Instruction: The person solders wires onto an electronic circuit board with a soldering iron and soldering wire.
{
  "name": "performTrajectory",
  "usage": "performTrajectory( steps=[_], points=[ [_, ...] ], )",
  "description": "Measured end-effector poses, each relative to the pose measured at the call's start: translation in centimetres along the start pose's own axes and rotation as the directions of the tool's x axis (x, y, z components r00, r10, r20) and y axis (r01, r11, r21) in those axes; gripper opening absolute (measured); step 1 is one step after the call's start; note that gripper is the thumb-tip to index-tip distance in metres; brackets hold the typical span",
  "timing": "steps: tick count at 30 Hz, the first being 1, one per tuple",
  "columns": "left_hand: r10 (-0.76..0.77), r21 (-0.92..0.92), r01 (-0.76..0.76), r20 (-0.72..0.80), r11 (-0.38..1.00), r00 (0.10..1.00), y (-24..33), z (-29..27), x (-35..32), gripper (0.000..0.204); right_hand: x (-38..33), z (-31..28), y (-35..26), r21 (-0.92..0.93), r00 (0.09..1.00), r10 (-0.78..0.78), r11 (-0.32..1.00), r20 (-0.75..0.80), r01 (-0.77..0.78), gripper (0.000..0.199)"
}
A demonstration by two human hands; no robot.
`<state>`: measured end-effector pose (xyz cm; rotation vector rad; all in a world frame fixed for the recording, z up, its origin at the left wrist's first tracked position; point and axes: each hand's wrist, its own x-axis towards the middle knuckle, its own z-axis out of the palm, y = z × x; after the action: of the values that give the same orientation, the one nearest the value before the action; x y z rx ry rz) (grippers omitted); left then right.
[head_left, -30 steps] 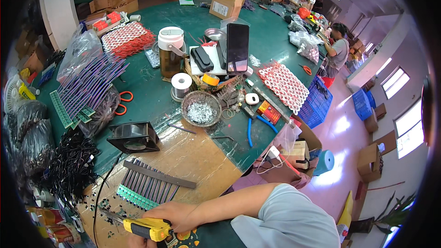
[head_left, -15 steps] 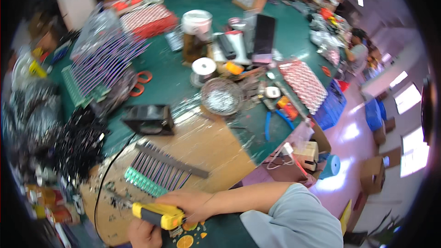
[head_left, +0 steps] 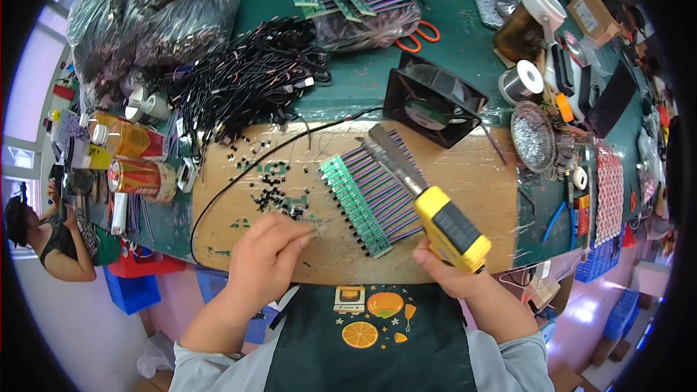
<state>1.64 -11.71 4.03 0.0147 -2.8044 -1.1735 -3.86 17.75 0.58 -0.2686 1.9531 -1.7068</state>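
My right hand [head_left: 451, 276] grips a yellow and black handheld tool [head_left: 449, 226] whose metal nose lies across a row of purple striped wires [head_left: 385, 189] ending in green connectors [head_left: 353, 207]. My left hand [head_left: 266, 258] rests on the brown cardboard mat [head_left: 319, 254], fingertips pinched at something thin near a scatter of small black parts [head_left: 272, 189]. What the fingers pinch is too small to tell.
Behind the mat lie a tangle of black cables [head_left: 243, 83], a black fan [head_left: 432, 101], a solder spool [head_left: 520, 81], a mesh dish [head_left: 534, 138], orange scissors [head_left: 417, 36] and drink cans [head_left: 138, 174] at the left. Another person [head_left: 51, 239] sits at the far left.
The view swung from the far end of the table down to the mat. The yellow tool moved from the lower left up over the wire row, and my left hand came onto the mat.
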Motion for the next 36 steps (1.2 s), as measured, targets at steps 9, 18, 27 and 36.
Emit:
performTrajectory(
  steps=[9,18,27,36],
  points=[
    [-0.233,-0.156,0.230,-0.001,0.961,0.973,-1.3,1.7,1.7,0.010,-0.7,-0.1,1.7,0.362,0.996,0.036,0.930,0.076,-0.061,0.009],
    [-0.170,-0.149,0.166,-0.019,0.975,0.985,-1.4,2.7,2.1,0.010,-1.8,-0.2,3.4,0.338,0.987,0.073,0.934,0.142,-0.117,0.054],
    [0.255,-0.177,-0.235,0.096,0.956,0.962,2.1,3.5,0.4,0.022,0.8,2.8,1.0,0.395,0.995,0.037,0.916,0.096,-0.072,0.028],
    [0.254,-0.199,-0.230,0.105,0.953,0.961,2.6,4.5,-0.2,0.023,1.2,3.6,0.2,0.407,0.987,0.118,0.901,0.109,-0.153,0.018]
  ],
)
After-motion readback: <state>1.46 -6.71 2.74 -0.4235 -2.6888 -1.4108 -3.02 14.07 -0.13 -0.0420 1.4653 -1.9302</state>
